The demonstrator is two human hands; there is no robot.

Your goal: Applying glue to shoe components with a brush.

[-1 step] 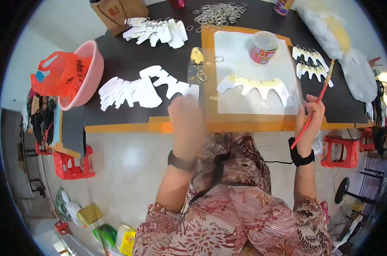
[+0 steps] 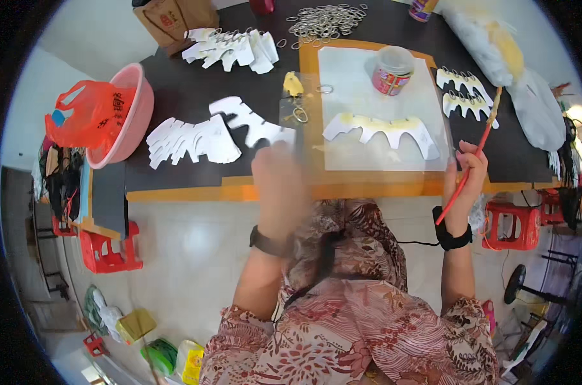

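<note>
My right hand [image 2: 469, 173], at the right edge of the white sheet [image 2: 342, 157], grips a thin red-handled brush [image 2: 475, 157] whose yellowish tip points up and away. Smeared by motion, my left hand [image 2: 279, 176] is at the table's front edge, by the lower end of a white scalloped cutout [image 2: 259, 126]; its fingers do not show clearly. Left of that lies a fanned stack of similar cutouts [image 2: 191, 142]. On the sheet rests another scalloped cutout [image 2: 381, 130], yellowish along its upper edge. A clear lidded jar [image 2: 393, 70] with a colourful label stands behind it.
Metal rings [image 2: 323, 24] are heaped at the back. Ringed cutouts lie in a back-left pile [image 2: 233, 51] and a right-hand group [image 2: 465, 102]. A yellow lump [image 2: 293, 83] and loose ring [image 2: 300, 115] sit mid-table. At left stands a pink basin [image 2: 137, 115] with a red bag.
The view has shifted very slightly, so the table's things appear a little further left. Both hands stay in nearly the same place.
</note>
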